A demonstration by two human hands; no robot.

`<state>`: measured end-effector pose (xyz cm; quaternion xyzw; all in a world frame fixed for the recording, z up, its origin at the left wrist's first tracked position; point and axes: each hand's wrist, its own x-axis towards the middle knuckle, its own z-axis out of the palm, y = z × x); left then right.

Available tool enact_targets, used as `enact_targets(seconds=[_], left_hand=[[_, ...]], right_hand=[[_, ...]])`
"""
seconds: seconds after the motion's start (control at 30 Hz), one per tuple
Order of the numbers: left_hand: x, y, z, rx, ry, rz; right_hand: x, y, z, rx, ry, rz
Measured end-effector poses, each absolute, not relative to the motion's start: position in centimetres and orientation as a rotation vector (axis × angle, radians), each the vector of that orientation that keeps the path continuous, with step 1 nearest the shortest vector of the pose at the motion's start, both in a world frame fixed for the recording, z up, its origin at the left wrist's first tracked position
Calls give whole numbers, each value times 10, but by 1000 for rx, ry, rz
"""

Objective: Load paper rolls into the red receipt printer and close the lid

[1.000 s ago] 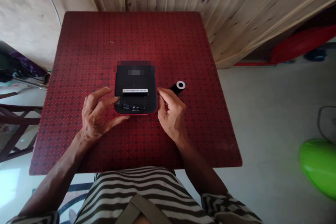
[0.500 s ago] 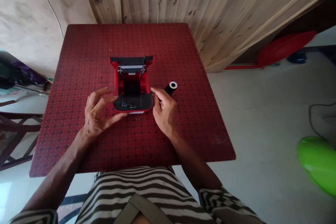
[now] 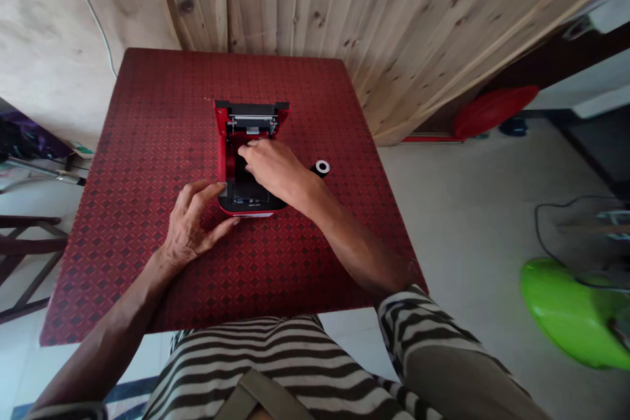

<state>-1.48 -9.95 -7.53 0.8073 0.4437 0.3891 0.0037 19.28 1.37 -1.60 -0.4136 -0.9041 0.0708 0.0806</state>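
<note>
A small red and black label printer (image 3: pixel 254 203) stands on the table with its lid (image 3: pixel 252 111) raised. Dark material lies in its bay and over its front panel. My left hand (image 3: pixel 189 223) grips the front left corner, fingers on the top edge and thumb along the front. Over the bay, my right hand (image 3: pixel 273 164) reaches in with bent fingers; the fingertips are partly hidden, so what they hold or touch does not show. To the right of the printer lies a black roll (image 3: pixel 322 168) with a white ring at its end, partly covered by my right forearm.
The table (image 3: pixel 162 111) has a red patterned cover and meets a wooden plank wall (image 3: pixel 295 0). A dark wooden chair (image 3: pixel 29 246) is at left. On the floor at right stand a bright green object (image 3: pixel 561 308) and a cable (image 3: pixel 539 223).
My right hand has left the printer's right side and moved up and left into the open bay. My left hand remains at the front left corner. The view has shifted slightly.
</note>
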Motion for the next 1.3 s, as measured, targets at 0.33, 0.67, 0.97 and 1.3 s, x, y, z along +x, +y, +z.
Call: enact_targets(seconds=[0.33,0.67,0.97,1.3], left_hand=[[-13,-100,-79,2485,1396,1219],[-13,-100,-79,2505,1418,1183],[-11,-99,-72,2484,1402,1232],[-13,-96,-75,2531,1396,1261]], right_hand=[[197,12,-2,-1185,-2729,261],[280,-81,48,-1157,-2008,586],[297,-147,-51,-1170,-1869,925],[312,-152,-51,-1243,-1814,998]])
